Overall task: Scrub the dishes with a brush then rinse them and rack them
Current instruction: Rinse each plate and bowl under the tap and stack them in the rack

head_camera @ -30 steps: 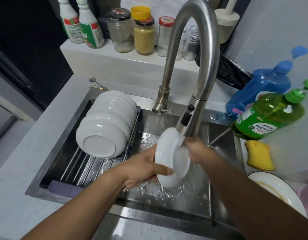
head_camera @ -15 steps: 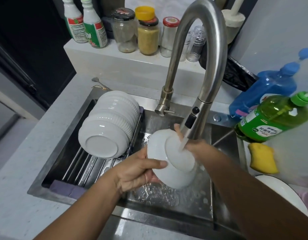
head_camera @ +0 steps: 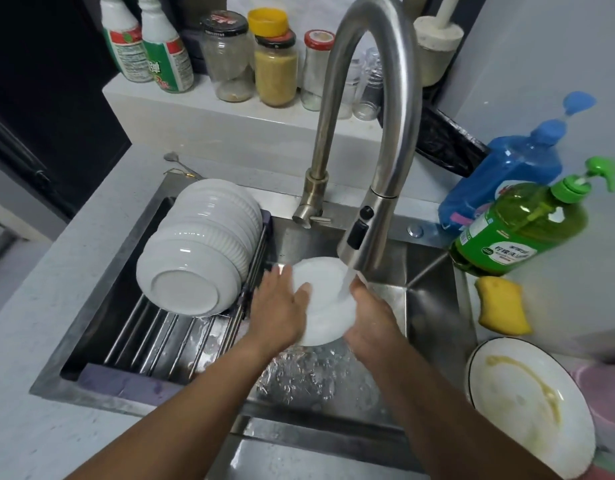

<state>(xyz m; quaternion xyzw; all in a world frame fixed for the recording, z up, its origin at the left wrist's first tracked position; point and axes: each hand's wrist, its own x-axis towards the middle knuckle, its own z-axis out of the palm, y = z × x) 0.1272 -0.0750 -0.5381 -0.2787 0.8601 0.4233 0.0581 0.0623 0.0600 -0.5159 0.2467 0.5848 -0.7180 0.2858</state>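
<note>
A white bowl (head_camera: 325,303) sits under the running tap (head_camera: 358,244) in the steel sink (head_camera: 427,306), and water strikes its right side. My left hand (head_camera: 276,308) holds its left rim with the thumb on top. My right hand (head_camera: 371,320) grips the right side, its fingers partly hidden behind the bowl. A stack of several white ribbed bowls (head_camera: 198,247) lies tipped on the roll-up rack (head_camera: 153,341) over the sink's left half. A dirty white plate (head_camera: 531,407) with yellow smears rests on the counter at right. No brush is visible.
A yellow sponge (head_camera: 503,306), a green soap bottle (head_camera: 520,226) and a blue bottle (head_camera: 503,174) stand right of the sink. Jars and sauce bottles line the back ledge (head_camera: 209,116). A small spoon (head_camera: 176,159) lies behind the rack. Something pink (head_camera: 607,393) shows at the right edge.
The bowl has turned from edge-on to facing up under the water stream. My left hand shifted higher on its left rim, and my right hand came round to its right side.
</note>
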